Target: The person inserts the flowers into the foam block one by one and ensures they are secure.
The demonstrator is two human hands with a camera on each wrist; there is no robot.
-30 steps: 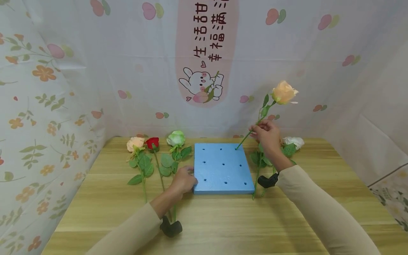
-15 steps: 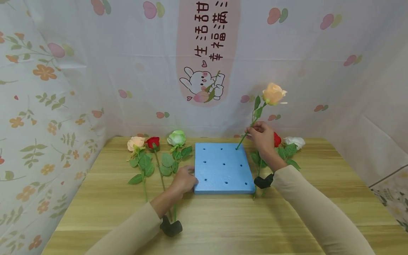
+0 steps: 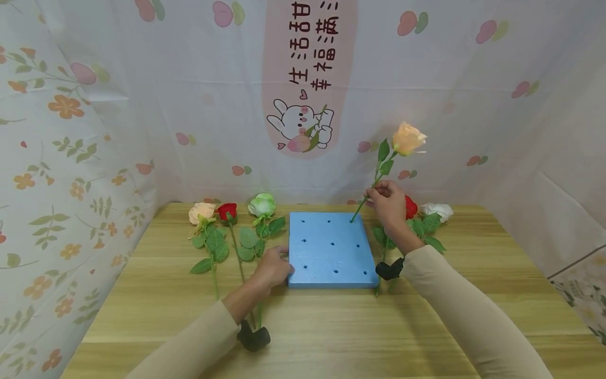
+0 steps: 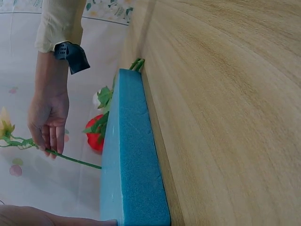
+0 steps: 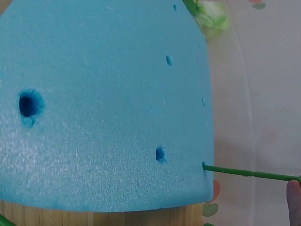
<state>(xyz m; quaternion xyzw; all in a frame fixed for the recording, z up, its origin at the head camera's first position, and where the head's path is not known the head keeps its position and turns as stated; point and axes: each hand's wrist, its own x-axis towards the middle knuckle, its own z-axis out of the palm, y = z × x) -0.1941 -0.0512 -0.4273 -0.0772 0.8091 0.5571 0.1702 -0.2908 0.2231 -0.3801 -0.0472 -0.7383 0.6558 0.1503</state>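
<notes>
My right hand (image 3: 392, 205) pinches the green stem of a peach rose (image 3: 408, 139), which leans up to the right above the blue foam board (image 3: 319, 258). The stem's lower end sits in the far right hole of the board, as the right wrist view also shows. At the board's left edge, my left hand (image 3: 273, 268) holds the foam, with the thumb at the near left part and a finger along the side. In the left wrist view part of the left hand (image 4: 42, 217) touches the board (image 4: 136, 141); the rest is out of frame.
Left of the board lie a peach rose (image 3: 202, 213), a red rose (image 3: 227, 211) and a pale green rose (image 3: 262, 205). On the right, a red rose (image 3: 411, 207) and a white rose (image 3: 436, 211) lie partly behind the right arm. A printed cloth (image 3: 213, 131) hangs behind the wooden table (image 3: 331, 337).
The right hand has moved slightly left and the peach rose stands more upright, its bloom shifted left. Over the last half second there is hardly any motion. The left hand stays put.
</notes>
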